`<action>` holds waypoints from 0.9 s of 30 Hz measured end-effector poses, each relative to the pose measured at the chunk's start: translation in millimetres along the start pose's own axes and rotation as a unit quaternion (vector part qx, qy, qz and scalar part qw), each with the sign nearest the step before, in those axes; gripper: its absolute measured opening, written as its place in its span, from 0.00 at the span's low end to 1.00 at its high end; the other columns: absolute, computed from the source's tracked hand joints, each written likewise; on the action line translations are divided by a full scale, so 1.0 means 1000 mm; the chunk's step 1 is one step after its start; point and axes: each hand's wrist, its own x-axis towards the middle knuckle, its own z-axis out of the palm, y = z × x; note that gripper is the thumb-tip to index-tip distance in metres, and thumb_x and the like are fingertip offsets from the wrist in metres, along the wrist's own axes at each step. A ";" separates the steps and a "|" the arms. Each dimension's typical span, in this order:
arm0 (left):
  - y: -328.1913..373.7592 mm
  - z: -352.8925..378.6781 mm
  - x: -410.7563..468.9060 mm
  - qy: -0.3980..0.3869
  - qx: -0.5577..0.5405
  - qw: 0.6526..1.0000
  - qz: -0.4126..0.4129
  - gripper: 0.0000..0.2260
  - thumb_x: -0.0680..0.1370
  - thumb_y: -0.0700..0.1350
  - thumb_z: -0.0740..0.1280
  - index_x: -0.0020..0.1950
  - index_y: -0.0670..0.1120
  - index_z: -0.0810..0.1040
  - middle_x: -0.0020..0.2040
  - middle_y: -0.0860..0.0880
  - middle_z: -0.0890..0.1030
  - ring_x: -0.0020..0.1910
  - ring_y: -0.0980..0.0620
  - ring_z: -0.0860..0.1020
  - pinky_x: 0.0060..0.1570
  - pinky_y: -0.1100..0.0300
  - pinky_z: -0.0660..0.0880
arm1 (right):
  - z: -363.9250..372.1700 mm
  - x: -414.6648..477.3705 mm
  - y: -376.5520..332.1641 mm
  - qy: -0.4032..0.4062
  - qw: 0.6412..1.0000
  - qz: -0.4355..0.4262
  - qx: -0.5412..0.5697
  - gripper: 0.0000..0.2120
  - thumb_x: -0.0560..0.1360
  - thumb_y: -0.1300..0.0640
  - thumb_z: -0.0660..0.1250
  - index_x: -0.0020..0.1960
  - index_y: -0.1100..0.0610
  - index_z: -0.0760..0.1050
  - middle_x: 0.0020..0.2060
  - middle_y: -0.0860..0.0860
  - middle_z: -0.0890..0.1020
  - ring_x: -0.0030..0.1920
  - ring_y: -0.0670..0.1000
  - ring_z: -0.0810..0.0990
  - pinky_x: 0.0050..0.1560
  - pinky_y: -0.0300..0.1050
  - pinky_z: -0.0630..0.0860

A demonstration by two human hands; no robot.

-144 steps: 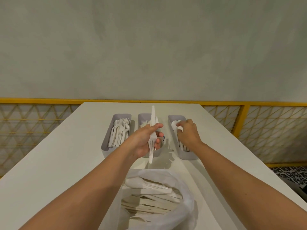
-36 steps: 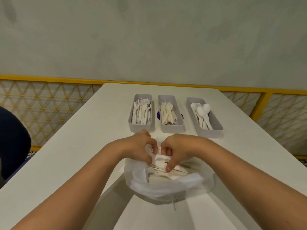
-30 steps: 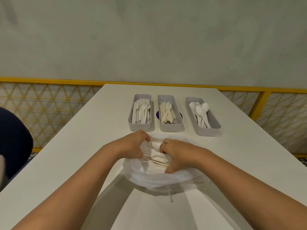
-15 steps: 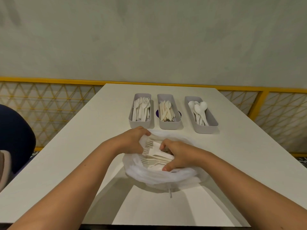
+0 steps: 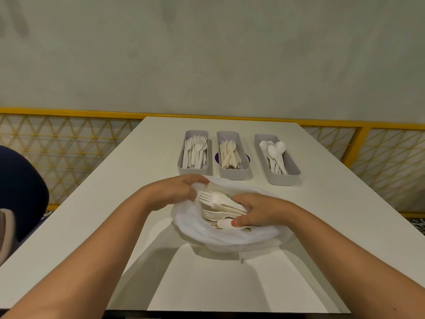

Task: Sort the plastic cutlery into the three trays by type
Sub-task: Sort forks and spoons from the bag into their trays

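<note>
3 grey trays in a row on far table (image 5: 92, 215): left tray (image 5: 181, 158) forks (image 5: 195, 153), middle tray (image 5: 234, 174) knives (image 5: 228, 155), right tray (image 5: 285, 180) spoons (image 5: 274, 155). Piles overlap, pieces uncountable. 1 plastic bag (image 5: 207, 229) near, mixed cutlery (image 5: 220, 201) inside, number unclear. 2 hands: left hand (image 5: 174, 192), right hand (image 5: 259, 210).

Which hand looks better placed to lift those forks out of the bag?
Probably the right hand: its fingers curl round the forks, while the left hand holds the bag by its rim.
</note>
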 end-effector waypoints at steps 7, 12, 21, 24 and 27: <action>-0.011 -0.002 0.002 0.038 -0.015 0.999 0.005 0.27 0.72 0.30 0.57 0.63 0.55 0.74 0.67 0.49 0.68 0.64 0.46 0.69 0.59 0.57 0.71 | -0.003 0.001 0.008 -0.013 1.000 -0.014 0.010 0.03 0.75 0.57 0.65 0.48 0.52 0.71 0.43 0.47 0.75 0.41 0.45 0.70 0.42 0.37 0.66; -0.008 0.001 0.002 0.044 -0.050 0.998 0.004 0.13 0.74 0.39 0.62 0.53 0.50 0.81 0.62 0.47 0.76 0.57 0.51 0.72 0.54 0.63 0.67 | 0.002 0.007 0.009 0.022 0.999 -0.018 -0.022 0.10 0.75 0.53 0.66 0.40 0.45 0.66 0.37 0.41 0.72 0.36 0.41 0.70 0.38 0.34 0.65; -0.014 0.002 0.008 0.085 0.189 0.978 0.011 0.09 0.73 0.43 0.69 0.49 0.56 0.80 0.54 0.54 0.80 0.54 0.50 0.75 0.54 0.64 0.69 | 0.007 0.013 0.022 0.078 0.995 -0.050 0.031 0.06 0.75 0.57 0.67 0.51 0.57 0.75 0.43 0.48 0.77 0.45 0.48 0.74 0.46 0.40 0.69; -0.008 0.007 0.002 0.034 0.205 0.978 0.000 0.30 0.73 0.46 0.71 0.73 0.54 0.63 0.71 0.54 0.67 0.69 0.52 0.67 0.64 0.62 0.64 | 0.007 0.013 0.021 0.089 0.981 -0.062 0.159 0.10 0.73 0.57 0.70 0.53 0.57 0.77 0.40 0.49 0.79 0.39 0.45 0.76 0.41 0.38 0.72; -0.005 0.014 0.003 0.011 0.208 0.978 -0.001 0.40 0.71 0.49 0.73 0.76 0.55 0.53 0.74 0.53 0.61 0.71 0.50 0.63 0.67 0.58 0.64 | 0.006 0.014 0.017 0.113 0.966 -0.074 0.219 0.15 0.74 0.58 0.70 0.60 0.55 0.76 0.43 0.46 0.81 0.41 0.43 0.79 0.43 0.32 0.75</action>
